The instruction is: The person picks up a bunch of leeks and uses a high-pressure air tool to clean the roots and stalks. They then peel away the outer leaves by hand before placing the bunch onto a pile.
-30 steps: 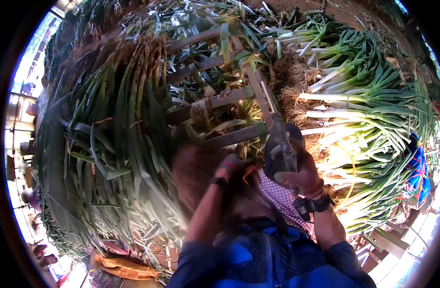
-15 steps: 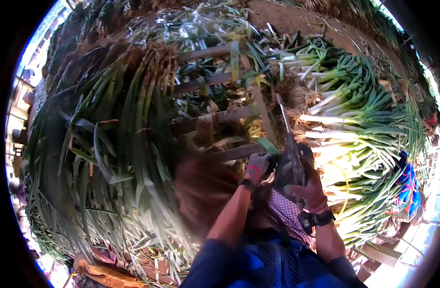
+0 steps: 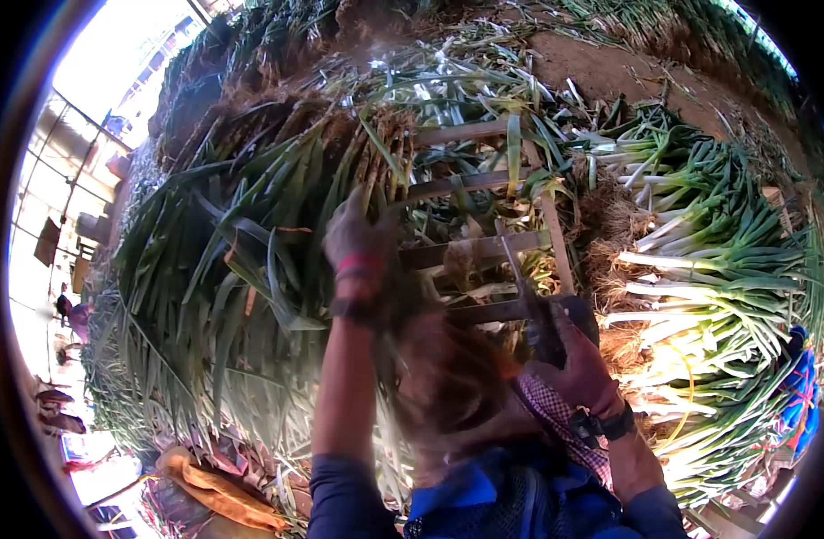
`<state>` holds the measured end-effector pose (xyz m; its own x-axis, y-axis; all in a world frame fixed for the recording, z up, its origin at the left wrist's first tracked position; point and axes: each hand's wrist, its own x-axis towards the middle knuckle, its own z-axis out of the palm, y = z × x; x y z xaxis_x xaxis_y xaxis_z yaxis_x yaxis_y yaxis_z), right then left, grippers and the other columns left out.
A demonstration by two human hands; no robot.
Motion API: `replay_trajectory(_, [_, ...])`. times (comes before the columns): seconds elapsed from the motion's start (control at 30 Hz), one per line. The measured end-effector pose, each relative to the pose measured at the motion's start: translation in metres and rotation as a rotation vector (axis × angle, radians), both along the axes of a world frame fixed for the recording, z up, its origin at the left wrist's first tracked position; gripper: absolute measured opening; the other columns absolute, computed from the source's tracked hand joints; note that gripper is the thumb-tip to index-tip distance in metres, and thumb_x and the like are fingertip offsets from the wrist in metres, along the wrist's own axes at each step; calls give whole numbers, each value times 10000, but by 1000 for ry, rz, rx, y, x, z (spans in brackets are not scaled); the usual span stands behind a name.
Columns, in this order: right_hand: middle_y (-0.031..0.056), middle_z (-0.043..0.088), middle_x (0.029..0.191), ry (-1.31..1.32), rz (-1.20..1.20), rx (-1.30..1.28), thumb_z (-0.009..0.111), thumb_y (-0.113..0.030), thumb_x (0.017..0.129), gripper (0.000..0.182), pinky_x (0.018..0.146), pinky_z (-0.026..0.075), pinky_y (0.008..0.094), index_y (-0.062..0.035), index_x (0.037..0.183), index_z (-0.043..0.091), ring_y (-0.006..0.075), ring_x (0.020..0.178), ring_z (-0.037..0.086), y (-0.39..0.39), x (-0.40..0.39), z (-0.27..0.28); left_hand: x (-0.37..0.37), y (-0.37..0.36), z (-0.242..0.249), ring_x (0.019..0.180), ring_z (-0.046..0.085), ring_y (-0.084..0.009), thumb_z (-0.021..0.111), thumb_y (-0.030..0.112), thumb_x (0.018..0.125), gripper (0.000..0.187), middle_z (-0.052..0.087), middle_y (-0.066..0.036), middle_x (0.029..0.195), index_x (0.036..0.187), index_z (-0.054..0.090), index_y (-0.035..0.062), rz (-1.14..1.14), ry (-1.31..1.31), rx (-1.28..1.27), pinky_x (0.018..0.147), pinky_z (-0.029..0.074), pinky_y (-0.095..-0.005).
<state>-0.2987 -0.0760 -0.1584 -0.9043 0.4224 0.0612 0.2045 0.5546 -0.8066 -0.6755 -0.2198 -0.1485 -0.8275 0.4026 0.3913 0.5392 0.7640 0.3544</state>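
Note:
My left hand, gloved and with a red band at the wrist, reaches to the left-hand heap of long green onions. Its fingers are blurred at the root-end side of the stalks, so I cannot tell whether they grip any. In my right hand, also gloved, is a slender dark-handled tool with a narrow metal end. That end points up and away over the wooden slatted frame. Loose leaves and trimmings lie between and under the slats.
To the right lies a row of green onions with white stems and roots facing inward. A yellow strap crosses them. Blue material sits at the far right. Bare soil shows at the back, and orange-brown cloth lies front left.
My left hand has moved from beside the right hand, left and up to the onion heap. The view has shifted, and the right hand still holds the tool.

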Motion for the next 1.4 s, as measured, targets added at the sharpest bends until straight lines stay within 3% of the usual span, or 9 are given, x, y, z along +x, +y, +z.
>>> replay_trajectory(0.1, [291,583,1482,-83,118,-78,808,-375,916,862,1156,464,415,59,1561,439,400,1405,567,4,-18,10,-7,-56,-29,1229,667,-440,887,548,743,985,703,-245,1326,1555,528,121,205,83,-209,1035,537,-520])
replay_trajectory(0.17, [285,557,1522,-104,147,-75,790,-392,922,829,1174,448,410,56,1544,474,385,1425,552,5,-36,9,-3,-76,-32,1204,675,-432,882,499,742,972,690,-229,1335,1564,507,143,396,-441,-364,1019,545,-507])
replay_trajectory(0.53, [300,626,1427,-128,229,-91,762,-287,914,828,1086,515,389,43,1587,412,357,1307,656,27,-93,-6,45,-89,-43,942,700,-435,705,157,836,674,676,-215,1039,1500,590,182,89,-256,-400,783,566,-542])
replay_trajectory(0.7, [274,538,1539,-207,285,-146,727,-393,926,858,1160,463,425,-27,1621,384,421,1380,567,36,-102,-9,106,-116,-64,852,680,-436,666,167,875,607,659,-224,986,1474,591,99,-11,-136,-407,693,551,-539])
replay_trajectory(0.87, [293,635,1400,-261,360,-66,723,-400,928,860,1093,505,466,-37,1626,378,445,1287,624,29,-109,2,180,-134,-36,761,682,-421,714,297,904,599,669,-223,926,1444,598,63,-96,-164,-455,656,555,-513])
replay_trajectory(0.93, [295,657,1345,-235,348,-44,720,-404,929,854,1067,517,473,-35,1622,383,448,1244,643,25,-117,-14,184,-134,-19,735,704,-406,772,396,887,658,698,-218,899,1447,607,91,-209,-436,-567,641,566,-507])
replay_trajectory(1.1, [296,692,1240,-233,383,-35,716,-413,931,846,1016,542,480,-32,1615,395,456,1150,676,4,-130,-14,82,-107,5,835,745,-360,762,430,918,289,767,-103,970,1109,759,214,1,-237,-388,692,589,-486])
replay_trajectory(1.27, [304,649,1353,-163,315,-54,726,-429,922,857,1071,512,476,-54,1620,400,459,1254,628,-9,-139,-21,-27,-53,-48,992,729,-375,742,376,941,326,767,-176,1054,1145,759,122,87,-159,-227,801,580,-470])
replay_trajectory(1.4, [303,619,1412,-241,340,-110,735,-428,917,873,1100,492,474,-54,1626,390,450,1303,603,-10,-134,-15,-52,-53,-86,930,758,-300,788,308,917,430,784,-173,1061,1235,734,24,79,-470,-80,834,581,-399])
